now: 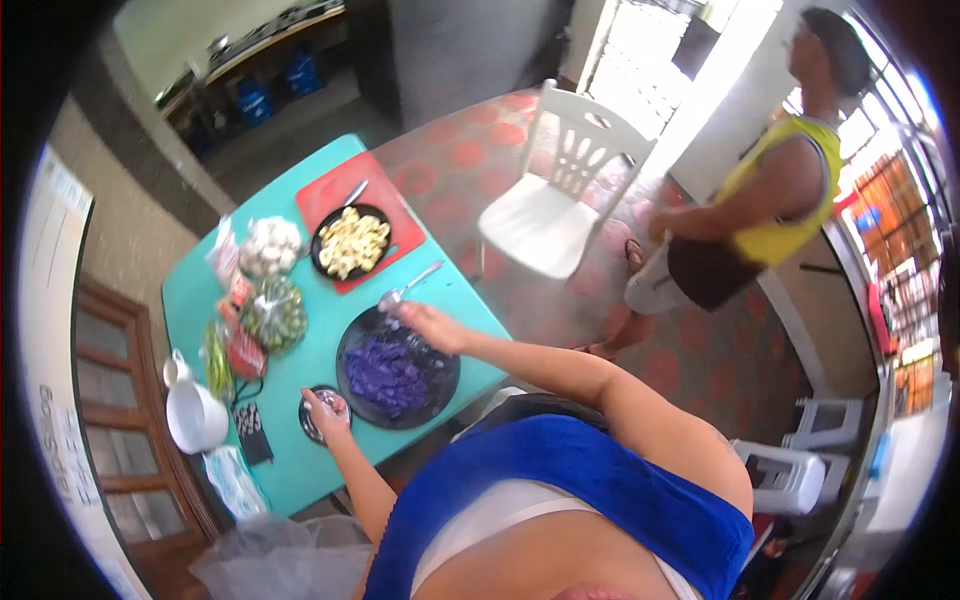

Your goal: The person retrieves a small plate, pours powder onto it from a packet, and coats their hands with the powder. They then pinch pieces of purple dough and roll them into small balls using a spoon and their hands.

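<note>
My left hand [328, 416] is over a small dark dish [314, 434] near the table's front edge, its fingers curled; what they hold is hidden. My right hand [432, 328] reaches over the upper rim of a large round black plate [440, 390]. Its fingers are drawn together and somewhat blurred, and I cannot make out what is in them. Chopped purple pieces [385, 378] are heaped on that plate. Just beyond the right fingertips, a metal spoon [415, 282] rests with its handle pointing away.
On the turquoise table [300, 355] are a pan of pale yellow pieces [350, 243] on a red board [400, 222], bagged green vegetables [274, 315], garlic-like white bulbs [270, 246] and a white bowl [197, 417]. Beyond stand a white chair [545, 220] and a person in yellow [790, 190].
</note>
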Motion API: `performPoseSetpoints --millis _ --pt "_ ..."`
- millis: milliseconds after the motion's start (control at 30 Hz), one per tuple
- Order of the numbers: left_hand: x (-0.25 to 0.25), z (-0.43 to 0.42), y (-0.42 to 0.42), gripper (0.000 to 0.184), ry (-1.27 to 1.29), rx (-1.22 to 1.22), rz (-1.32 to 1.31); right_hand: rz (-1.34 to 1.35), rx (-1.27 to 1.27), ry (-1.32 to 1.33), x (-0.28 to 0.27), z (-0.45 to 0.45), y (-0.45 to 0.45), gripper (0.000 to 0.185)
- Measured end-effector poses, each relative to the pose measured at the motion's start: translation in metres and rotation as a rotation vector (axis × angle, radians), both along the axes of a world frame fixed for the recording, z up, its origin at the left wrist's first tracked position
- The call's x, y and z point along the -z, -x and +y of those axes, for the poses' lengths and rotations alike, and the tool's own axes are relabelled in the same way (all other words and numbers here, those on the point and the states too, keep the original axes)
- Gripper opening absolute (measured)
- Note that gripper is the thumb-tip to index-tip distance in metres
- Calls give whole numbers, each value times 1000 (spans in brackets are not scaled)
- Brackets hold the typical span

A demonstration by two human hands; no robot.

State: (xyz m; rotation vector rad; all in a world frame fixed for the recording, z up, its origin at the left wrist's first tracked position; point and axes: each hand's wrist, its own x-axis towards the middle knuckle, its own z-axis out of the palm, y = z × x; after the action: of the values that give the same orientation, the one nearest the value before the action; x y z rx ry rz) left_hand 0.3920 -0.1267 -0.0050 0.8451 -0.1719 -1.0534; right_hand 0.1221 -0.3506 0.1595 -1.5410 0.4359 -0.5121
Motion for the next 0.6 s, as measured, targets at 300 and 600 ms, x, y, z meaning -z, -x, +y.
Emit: performPoseSetpoints --millis 300,600 --pt "-95 -120 143 35 155 188 242 -79 54 955 -63 1 4 43" --pt "-214 -173 255 52 680 451 220 -122 60 1068 -69 -23 47 56"
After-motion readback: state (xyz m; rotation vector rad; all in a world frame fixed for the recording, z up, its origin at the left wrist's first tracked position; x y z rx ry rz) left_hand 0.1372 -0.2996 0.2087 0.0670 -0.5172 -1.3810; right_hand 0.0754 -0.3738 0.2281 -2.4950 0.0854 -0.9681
